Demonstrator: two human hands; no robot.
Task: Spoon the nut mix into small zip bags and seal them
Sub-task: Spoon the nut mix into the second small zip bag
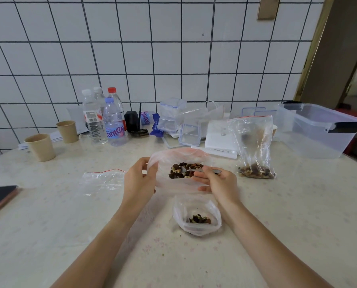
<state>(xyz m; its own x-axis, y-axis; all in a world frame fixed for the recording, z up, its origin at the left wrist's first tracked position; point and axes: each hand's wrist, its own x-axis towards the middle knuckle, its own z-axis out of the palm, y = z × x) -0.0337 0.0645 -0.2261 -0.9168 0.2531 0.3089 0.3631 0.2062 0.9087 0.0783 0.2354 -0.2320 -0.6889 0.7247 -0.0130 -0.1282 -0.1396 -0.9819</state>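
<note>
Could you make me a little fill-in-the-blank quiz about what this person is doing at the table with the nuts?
1. The right hand holds a ____ that dips into the nut mix.
2. The left hand holds open the rim of the big bag of ____.
3. The small bag nearest the person is still ____ at the top.
4. Two paper ____ stand at the left end of the table.

Answers: spoon; nuts; open; cups

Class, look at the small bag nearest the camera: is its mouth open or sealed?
Open. The small bag stands on the table with its mouth spread wide, so the nut mix at the bottom shows from above.
</note>
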